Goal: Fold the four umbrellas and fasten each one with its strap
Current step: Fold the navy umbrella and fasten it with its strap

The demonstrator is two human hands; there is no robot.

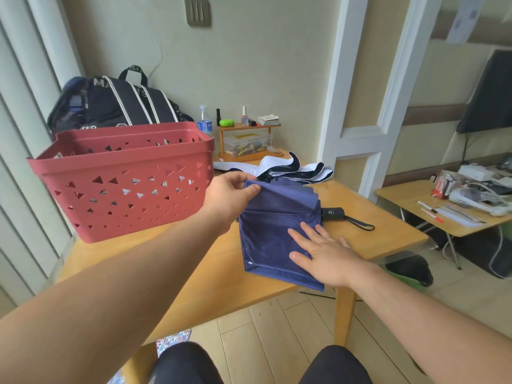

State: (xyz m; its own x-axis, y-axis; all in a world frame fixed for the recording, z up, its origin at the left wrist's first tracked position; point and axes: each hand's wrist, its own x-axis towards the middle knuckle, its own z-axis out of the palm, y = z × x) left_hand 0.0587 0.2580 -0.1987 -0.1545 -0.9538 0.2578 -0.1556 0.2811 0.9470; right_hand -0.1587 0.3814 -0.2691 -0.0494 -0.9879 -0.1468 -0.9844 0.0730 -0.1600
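**Navy umbrella half-folded on the wooden table**

The left hand [231,194] pinches a pleat at the far edge of the navy umbrella [273,231], just beside the red basket [122,187]. The canopy lies collapsed on the wooden table [194,273], its loose panels gathered in folds, and its dark handle [332,212] and wrist loop point right. The right hand [325,252] presses flat on the fabric, fingers straight and spread. Behind it lies a white-and-navy umbrella [291,169], partly hidden. The basket's contents are hard to make out, and no fastening strap is discernible.
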